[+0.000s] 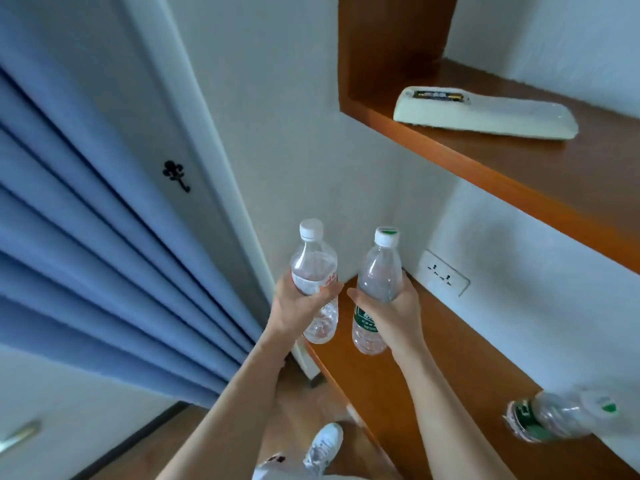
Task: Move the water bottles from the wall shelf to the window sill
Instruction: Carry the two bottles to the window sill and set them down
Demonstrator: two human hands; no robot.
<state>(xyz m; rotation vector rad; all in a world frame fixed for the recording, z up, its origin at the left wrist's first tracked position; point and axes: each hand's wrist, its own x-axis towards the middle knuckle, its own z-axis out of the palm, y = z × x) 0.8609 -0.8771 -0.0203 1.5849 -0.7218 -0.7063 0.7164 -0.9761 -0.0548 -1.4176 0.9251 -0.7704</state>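
Observation:
My left hand [298, 306] grips a clear water bottle with a red-and-white label [313, 268], held upright with its white cap on top. My right hand [394, 315] grips a second clear bottle with a green label [377, 271], also upright. Both bottles hang in the air above the left end of the lower wooden wall shelf [433, 368]. A third green-label bottle [554, 415] stands on that shelf at the lower right, blurred. No window sill is in view.
An upper wooden shelf [519, 168] carries a white remote control [485, 114] lying face down. A wall socket [443, 273] sits just above the lower shelf. A blue curtain [104, 254] hangs at left. My white shoe [323, 448] rests on the wooden floor.

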